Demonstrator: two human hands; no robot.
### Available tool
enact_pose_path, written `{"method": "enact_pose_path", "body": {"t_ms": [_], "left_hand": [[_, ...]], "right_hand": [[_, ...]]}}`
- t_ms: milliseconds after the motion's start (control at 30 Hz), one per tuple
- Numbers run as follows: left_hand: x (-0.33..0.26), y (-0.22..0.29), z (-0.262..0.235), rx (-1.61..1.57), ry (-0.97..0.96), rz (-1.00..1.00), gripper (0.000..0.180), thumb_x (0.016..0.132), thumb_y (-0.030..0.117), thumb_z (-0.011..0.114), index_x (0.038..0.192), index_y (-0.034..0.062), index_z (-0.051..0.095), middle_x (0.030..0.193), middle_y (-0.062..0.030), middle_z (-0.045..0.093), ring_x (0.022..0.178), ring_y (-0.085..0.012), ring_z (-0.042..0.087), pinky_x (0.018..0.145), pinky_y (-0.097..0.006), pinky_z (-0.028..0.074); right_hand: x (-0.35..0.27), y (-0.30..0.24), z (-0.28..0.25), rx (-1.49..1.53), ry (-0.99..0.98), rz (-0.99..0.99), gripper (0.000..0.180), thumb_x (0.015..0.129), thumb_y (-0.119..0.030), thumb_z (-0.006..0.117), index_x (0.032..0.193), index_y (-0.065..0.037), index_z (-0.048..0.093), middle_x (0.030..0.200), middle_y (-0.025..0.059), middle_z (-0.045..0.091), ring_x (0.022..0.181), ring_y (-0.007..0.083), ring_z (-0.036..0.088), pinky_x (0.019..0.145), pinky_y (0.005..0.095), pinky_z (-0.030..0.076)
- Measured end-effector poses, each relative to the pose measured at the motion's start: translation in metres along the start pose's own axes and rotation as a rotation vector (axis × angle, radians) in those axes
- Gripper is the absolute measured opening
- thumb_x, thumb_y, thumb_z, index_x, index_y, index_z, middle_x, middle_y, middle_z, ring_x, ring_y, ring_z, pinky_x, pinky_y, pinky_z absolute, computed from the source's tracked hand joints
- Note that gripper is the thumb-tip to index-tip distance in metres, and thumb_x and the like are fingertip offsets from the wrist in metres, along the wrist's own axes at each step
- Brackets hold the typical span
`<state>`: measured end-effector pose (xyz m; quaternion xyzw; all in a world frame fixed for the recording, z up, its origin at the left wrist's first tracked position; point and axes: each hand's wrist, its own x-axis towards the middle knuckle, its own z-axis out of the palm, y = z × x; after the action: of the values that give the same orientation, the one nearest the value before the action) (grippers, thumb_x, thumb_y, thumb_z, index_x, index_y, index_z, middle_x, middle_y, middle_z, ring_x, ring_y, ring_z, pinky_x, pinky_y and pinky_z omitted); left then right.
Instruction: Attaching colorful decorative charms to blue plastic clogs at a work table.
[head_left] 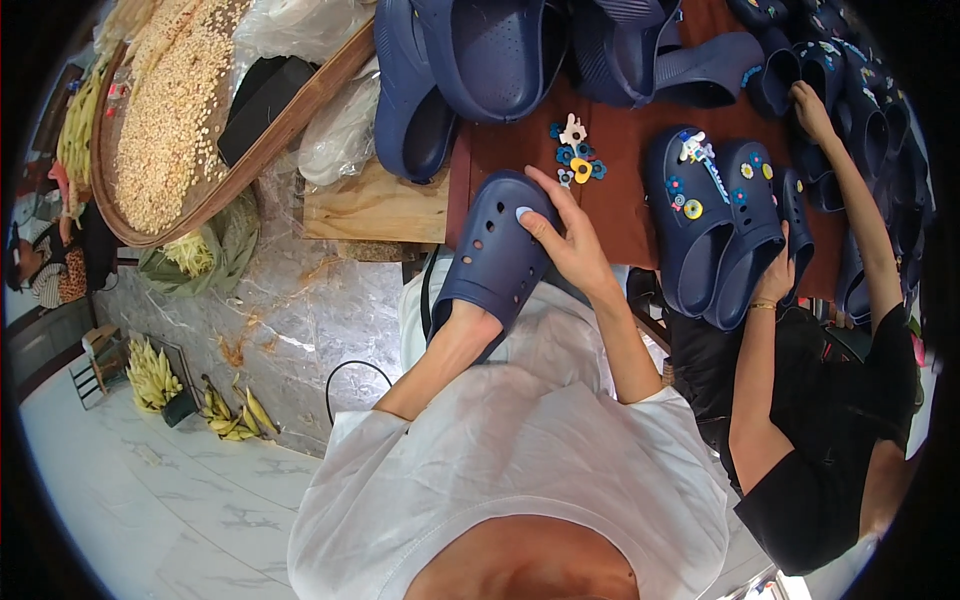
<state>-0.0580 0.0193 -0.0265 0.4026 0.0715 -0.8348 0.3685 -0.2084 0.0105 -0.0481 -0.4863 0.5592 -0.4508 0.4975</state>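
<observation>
A navy clog with holes in its upper is in front of me, toe pointing away. My left hand is pushed into its foot opening and holds it from within; the fingers are hidden. My right hand grips the toe end, thumb on the upper and fingers along the far right edge. A small pale oval shows at the thumb tip; I cannot tell whether it is a charm or the nail. Beyond the toe, several shoe charms, flower-shaped and white, lie in a cluster on the reddish-brown table cover.
Plain navy clogs stand at the far edge. Decorated clogs lie to the right, where a co-worker's hands touch clogs. A large tray of kernels stands at the left above a grey marbled surface. A wooden board borders the cover.
</observation>
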Motion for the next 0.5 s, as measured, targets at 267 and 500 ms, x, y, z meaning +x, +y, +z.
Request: {"method": "enact_pose_path", "body": {"t_ms": [267, 500], "left_hand": [[0.005, 0.000, -0.004, -0.062, 0.033, -0.019, 0.042, 0.103, 0.034, 0.036, 0.137, 0.0120, 0.048, 0.134, -0.0079, 0.055, 0.119, -0.0227, 0.056, 0.101, -0.039, 0.048], [0.023, 0.000, -0.014, -0.103, -0.071, 0.028, 0.037, 0.103, 0.030, 0.038, 0.132, 0.0120, 0.052, 0.130, -0.0080, 0.057, 0.117, -0.0233, 0.058, 0.099, -0.040, 0.049]], "right_hand": [[0.004, -0.002, 0.001, -0.082, 0.005, 0.042, 0.059, 0.090, -0.031, 0.068, 0.137, -0.002, 0.047, 0.128, 0.0188, 0.055, 0.120, 0.0290, 0.052, 0.103, 0.0389, 0.040], [0.002, -0.009, -0.005, -0.224, 0.151, -0.032, 0.039, 0.093, -0.022, 0.063, 0.127, -0.003, 0.058, 0.118, 0.0176, 0.057, 0.108, 0.0264, 0.058, 0.089, 0.0336, 0.048]]}}
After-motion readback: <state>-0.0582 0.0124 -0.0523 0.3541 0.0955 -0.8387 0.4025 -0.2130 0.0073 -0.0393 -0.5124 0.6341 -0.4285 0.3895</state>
